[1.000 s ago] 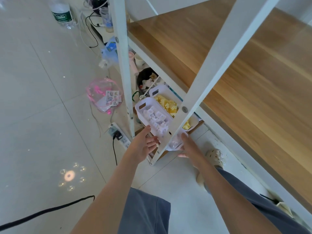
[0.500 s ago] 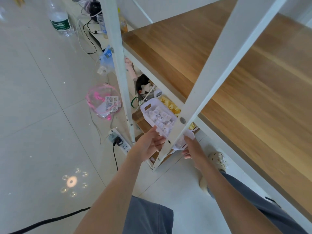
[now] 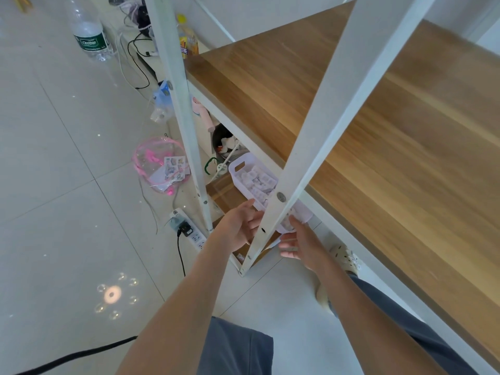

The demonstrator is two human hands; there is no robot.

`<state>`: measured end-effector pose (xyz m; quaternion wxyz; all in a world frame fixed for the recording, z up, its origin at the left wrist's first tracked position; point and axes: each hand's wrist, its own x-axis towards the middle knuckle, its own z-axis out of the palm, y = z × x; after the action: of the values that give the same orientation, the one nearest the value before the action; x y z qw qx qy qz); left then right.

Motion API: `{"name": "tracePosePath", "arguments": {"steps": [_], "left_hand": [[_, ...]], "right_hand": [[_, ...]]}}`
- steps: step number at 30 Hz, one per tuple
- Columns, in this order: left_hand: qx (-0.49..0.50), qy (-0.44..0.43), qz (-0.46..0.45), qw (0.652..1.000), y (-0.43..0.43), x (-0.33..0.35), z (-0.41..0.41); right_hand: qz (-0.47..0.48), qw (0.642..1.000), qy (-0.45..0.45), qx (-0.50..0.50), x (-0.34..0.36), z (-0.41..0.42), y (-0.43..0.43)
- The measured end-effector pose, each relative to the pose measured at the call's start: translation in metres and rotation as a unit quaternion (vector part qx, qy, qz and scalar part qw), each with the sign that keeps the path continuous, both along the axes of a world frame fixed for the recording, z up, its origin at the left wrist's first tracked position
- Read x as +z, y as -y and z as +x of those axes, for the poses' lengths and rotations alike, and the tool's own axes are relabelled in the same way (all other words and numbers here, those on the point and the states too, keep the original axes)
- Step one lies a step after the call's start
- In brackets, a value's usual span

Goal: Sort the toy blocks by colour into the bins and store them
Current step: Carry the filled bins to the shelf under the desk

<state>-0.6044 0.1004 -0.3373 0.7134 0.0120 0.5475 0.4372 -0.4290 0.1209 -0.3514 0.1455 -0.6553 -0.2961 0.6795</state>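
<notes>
A pale lilac rectangular plastic bin [image 3: 249, 161] full of pale purple toy blocks [image 3: 257, 182] sits on the lower wooden shelf [image 3: 224, 193], behind a white diagonal metal brace [image 3: 324, 117]. The left hand [image 3: 239, 226] and the right hand [image 3: 301, 239] clasp its near end, fingers curled round it.

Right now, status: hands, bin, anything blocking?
Left hand and right hand at near end of bin; grip hidden. Bin holds pale blocks, low under the wooden shelf. Diagonal brace crosses in front.
</notes>
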Motion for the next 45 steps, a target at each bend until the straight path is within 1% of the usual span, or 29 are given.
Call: {"name": "tracePosePath", "arguments": {"steps": [3, 4, 6, 7, 10, 15, 19, 21, 23, 24, 25, 27, 28, 29, 31, 32, 35, 37, 38, 40, 43, 45], "left_hand": [[-0.007, -0.048, 0.009, 0.999, 0.010, 0.017, 0.000], [0.005, -0.062, 0.008, 0.998, 0.017, 0.025, 0.000], [0.048, -0.062, 0.005, 0.997, 0.026, 0.035, 0.000], [0.060, -0.061, 0.004, 0.996, 0.030, 0.038, 0.000], [0.037, -0.090, -0.010, 0.995, 0.042, 0.047, -0.002], [0.024, -0.108, 0.003, 0.994, 0.070, 0.078, 0.007], [0.022, -0.162, -0.013, 0.986, 0.092, 0.093, 0.021], [-0.018, -0.195, -0.007, 0.981, 0.104, 0.108, 0.039], [-0.063, -0.211, 0.018, 0.975, 0.120, 0.125, 0.063], [-0.086, -0.240, 0.036, 0.966, 0.125, 0.133, 0.072], [-0.114, -0.284, 0.060, 0.950, 0.130, 0.140, 0.081], [-0.173, -0.402, 0.100, 0.893, 0.137, 0.155, 0.096], [-0.211, -0.453, 0.122, 0.858, 0.141, 0.165, 0.107], [-0.241, -0.488, 0.143, 0.827, 0.144, 0.172, 0.114], [-0.262, -0.513, 0.200, 0.792, 0.151, 0.189, 0.130], [-0.246, -0.517, 0.241, 0.784, 0.158, 0.199, 0.138], [-0.149, -0.475, 0.372, 0.784, 0.181, 0.226, 0.166], [-0.121, -0.448, 0.419, 0.781, 0.185, 0.239, 0.180], [-0.127, -0.428, 0.440, 0.779, 0.182, 0.247, 0.192], [-0.142, -0.401, 0.451, 0.785, 0.173, 0.256, 0.209], [-0.187, -0.413, 0.465, 0.760, 0.160, 0.267, 0.249], [-0.219, -0.435, 0.471, 0.735, 0.152, 0.268, 0.277]], "right_hand": [[-0.015, 0.999, -0.019, -0.024, 0.012, -0.004, 0.003], [-0.011, 0.999, -0.009, -0.044, 0.015, -0.007, 0.007], [0.006, 0.998, 0.015, -0.063, 0.020, -0.018, 0.019], [0.010, 0.997, 0.008, -0.074, 0.021, -0.023, 0.026], [0.013, 0.996, -0.012, -0.091, 0.033, -0.032, 0.043], [0.059, 0.998, 0.007, -0.003, 0.057, -0.045, 0.062], [0.110, 0.993, -0.003, 0.030, 0.087, -0.044, 0.084], [0.138, 0.990, -0.022, 0.033, 0.105, -0.038, 0.099], [0.155, 0.987, -0.040, 0.025, 0.120, -0.030, 0.116], [0.164, 0.986, -0.033, 0.024, 0.130, -0.027, 0.126], [0.188, 0.981, -0.019, 0.037, 0.136, -0.021, 0.135], [0.267, 0.951, 0.055, 0.144, 0.155, -0.003, 0.155], [0.296, 0.931, 0.094, 0.192, 0.166, 0.011, 0.167], [0.306, 0.919, 0.117, 0.220, 0.177, 0.022, 0.173], [0.320, 0.912, 0.120, 0.227, 0.201, 0.043, 0.184], [0.346, 0.905, 0.118, 0.218, 0.215, 0.054, 0.189], [0.447, 0.866, 0.140, 0.174, 0.249, 0.087, 0.199], [0.482, 0.851, 0.156, 0.140, 0.263, 0.101, 0.202], [0.496, 0.845, 0.164, 0.117, 0.272, 0.113, 0.204], [0.500, 0.838, 0.190, 0.102, 0.281, 0.130, 0.204], [0.488, 0.834, 0.242, 0.090, 0.292, 0.173, 0.207], [0.467, 0.835, 0.278, 0.088, 0.295, 0.200, 0.210]]}}
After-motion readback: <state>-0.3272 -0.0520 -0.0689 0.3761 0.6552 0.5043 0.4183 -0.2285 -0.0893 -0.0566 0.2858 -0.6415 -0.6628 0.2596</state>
